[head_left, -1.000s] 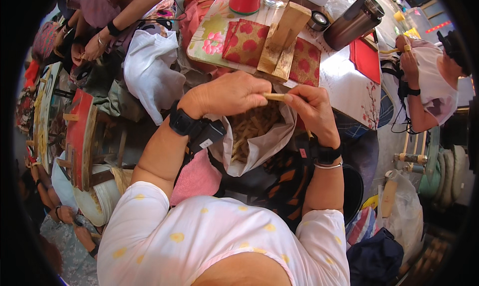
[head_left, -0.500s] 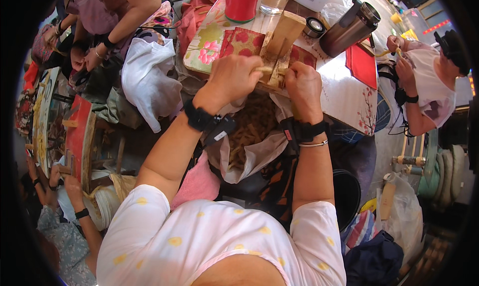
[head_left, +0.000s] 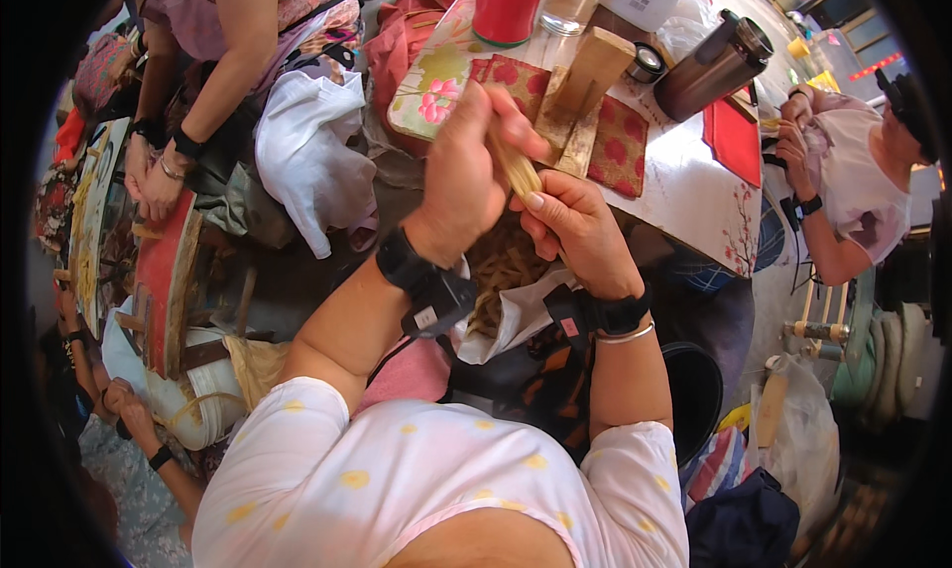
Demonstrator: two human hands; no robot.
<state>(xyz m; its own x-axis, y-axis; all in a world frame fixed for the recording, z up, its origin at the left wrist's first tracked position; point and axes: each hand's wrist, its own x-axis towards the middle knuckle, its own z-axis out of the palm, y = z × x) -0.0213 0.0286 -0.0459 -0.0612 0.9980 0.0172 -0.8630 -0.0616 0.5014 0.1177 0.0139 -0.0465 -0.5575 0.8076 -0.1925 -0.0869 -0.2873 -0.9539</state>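
Between my two hands is a pale tan, ribbed, flattened strip or narrow bundle (head_left: 517,170), slanting down to the right. My left hand (head_left: 464,162) is closed round its upper end, slightly blurred. My right hand (head_left: 577,223) pinches the lower end, with the thumb on top. Just beyond the hands, a wooden block stand (head_left: 585,77) with an upright post rests on a red and gold patterned mat (head_left: 620,150) at the table's near edge. Below the hands hangs a white bag (head_left: 526,315) holding many similar tan pieces (head_left: 493,288), partly hidden by my wrists.
The pale table (head_left: 684,196) also bears a red cup (head_left: 509,11), a dark flask (head_left: 712,67), its lid (head_left: 647,62) and a red folder (head_left: 732,144). A dark bin (head_left: 689,390) is by my right elbow. Other people sit at left and right; white cloth (head_left: 312,142) hangs at left.
Both hands have come off the wooden stand toward me. The tan strip, which lay across the stand between them, is now held slanted in the air. The view has shifted slightly left.
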